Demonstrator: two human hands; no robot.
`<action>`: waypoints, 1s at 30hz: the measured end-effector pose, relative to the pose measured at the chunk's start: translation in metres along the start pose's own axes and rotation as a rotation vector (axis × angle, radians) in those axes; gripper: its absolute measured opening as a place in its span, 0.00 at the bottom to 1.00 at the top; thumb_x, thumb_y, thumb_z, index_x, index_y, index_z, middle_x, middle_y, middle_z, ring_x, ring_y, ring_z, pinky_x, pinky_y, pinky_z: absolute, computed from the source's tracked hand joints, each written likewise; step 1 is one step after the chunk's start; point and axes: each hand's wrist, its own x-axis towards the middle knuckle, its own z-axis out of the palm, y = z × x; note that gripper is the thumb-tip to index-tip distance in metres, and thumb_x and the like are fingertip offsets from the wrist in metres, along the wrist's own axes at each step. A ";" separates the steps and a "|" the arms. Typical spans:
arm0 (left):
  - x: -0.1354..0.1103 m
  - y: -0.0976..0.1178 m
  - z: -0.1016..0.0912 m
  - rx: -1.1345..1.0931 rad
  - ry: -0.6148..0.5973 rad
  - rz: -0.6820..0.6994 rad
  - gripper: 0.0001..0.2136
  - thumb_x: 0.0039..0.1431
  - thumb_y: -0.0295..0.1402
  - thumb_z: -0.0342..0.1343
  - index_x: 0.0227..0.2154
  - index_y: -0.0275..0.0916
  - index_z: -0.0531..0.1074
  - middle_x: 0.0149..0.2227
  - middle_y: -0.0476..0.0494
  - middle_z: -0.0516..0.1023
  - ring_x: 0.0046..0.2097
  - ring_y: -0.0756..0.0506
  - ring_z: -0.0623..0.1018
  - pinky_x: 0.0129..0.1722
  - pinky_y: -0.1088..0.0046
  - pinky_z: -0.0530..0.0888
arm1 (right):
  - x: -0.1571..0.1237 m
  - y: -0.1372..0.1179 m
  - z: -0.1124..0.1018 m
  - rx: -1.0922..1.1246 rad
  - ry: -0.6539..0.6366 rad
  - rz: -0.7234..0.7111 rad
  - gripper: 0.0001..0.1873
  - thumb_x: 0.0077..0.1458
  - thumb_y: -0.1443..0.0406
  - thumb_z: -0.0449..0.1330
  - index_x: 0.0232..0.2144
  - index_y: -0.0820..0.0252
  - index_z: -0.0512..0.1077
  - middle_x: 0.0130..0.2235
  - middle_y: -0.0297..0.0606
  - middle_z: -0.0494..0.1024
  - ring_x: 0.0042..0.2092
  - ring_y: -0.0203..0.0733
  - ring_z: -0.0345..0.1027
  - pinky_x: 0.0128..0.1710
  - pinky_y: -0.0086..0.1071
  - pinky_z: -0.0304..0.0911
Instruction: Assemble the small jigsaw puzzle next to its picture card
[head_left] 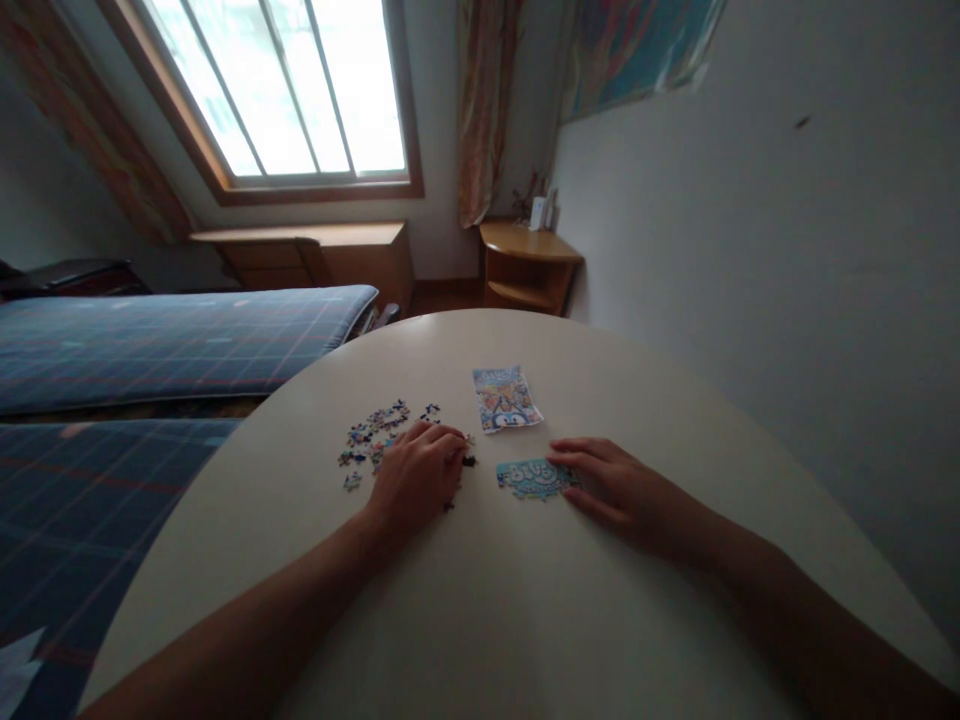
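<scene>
On the round table, my left hand [420,465] lies over a spread of loose jigsaw pieces [364,435]. Its fingers curl downward and close together, and whatever is under the fingertips is hidden. A few dark pieces show by its right side. My right hand [611,485] rests with fingers stretched and apart at the right end of a joined light-blue puzzle section [534,478] with pale lettering. Its fingertips touch or cover that end. Behind the section lies a printed picture sheet [504,398] with a blue cartoon character, touched by neither hand.
The cream round table [525,610] fills the foreground. A bed with a blue plaid cover [165,340] stands on the left. Beyond are a wooden desk [352,235] under the window and a corner cabinet [529,245]. A white wall [787,250] runs along the right.
</scene>
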 end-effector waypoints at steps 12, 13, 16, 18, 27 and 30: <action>0.003 -0.012 0.002 0.058 0.029 -0.116 0.04 0.63 0.33 0.57 0.33 0.42 0.75 0.36 0.48 0.82 0.41 0.42 0.78 0.44 0.66 0.73 | 0.002 -0.003 -0.003 0.007 -0.022 0.005 0.21 0.63 0.60 0.55 0.56 0.59 0.69 0.59 0.50 0.70 0.60 0.52 0.63 0.60 0.50 0.61; 0.003 -0.014 0.002 0.057 0.028 -0.131 0.04 0.63 0.33 0.57 0.33 0.42 0.75 0.36 0.48 0.82 0.41 0.42 0.78 0.44 0.65 0.73 | 0.002 -0.003 -0.003 0.008 -0.023 0.007 0.21 0.63 0.60 0.55 0.56 0.58 0.69 0.59 0.50 0.70 0.60 0.52 0.63 0.60 0.51 0.61; 0.004 -0.019 0.001 0.059 0.039 -0.182 0.04 0.63 0.34 0.57 0.34 0.43 0.76 0.36 0.47 0.81 0.42 0.41 0.78 0.45 0.65 0.73 | 0.003 -0.004 -0.004 0.005 -0.024 0.011 0.21 0.62 0.60 0.55 0.56 0.58 0.69 0.59 0.50 0.70 0.60 0.52 0.63 0.59 0.51 0.61; 0.003 -0.021 -0.001 0.062 0.047 -0.208 0.04 0.63 0.34 0.57 0.34 0.43 0.76 0.36 0.46 0.81 0.43 0.41 0.78 0.46 0.65 0.73 | 0.003 -0.005 -0.004 -0.003 -0.024 0.008 0.20 0.62 0.60 0.55 0.55 0.58 0.69 0.58 0.50 0.70 0.60 0.52 0.63 0.59 0.51 0.61; 0.001 -0.028 -0.013 0.008 0.037 -0.332 0.07 0.65 0.35 0.54 0.40 0.44 0.76 0.40 0.46 0.81 0.42 0.42 0.79 0.43 0.67 0.73 | 0.004 -0.005 -0.005 -0.016 -0.018 0.002 0.19 0.62 0.60 0.54 0.54 0.56 0.70 0.57 0.49 0.71 0.58 0.53 0.65 0.58 0.53 0.63; 0.000 -0.030 -0.026 0.040 0.004 -0.351 0.07 0.64 0.33 0.54 0.40 0.44 0.76 0.40 0.46 0.81 0.43 0.42 0.79 0.42 0.67 0.73 | 0.003 -0.003 -0.004 -0.030 -0.025 0.004 0.20 0.63 0.59 0.54 0.55 0.56 0.69 0.58 0.49 0.70 0.59 0.53 0.64 0.57 0.54 0.63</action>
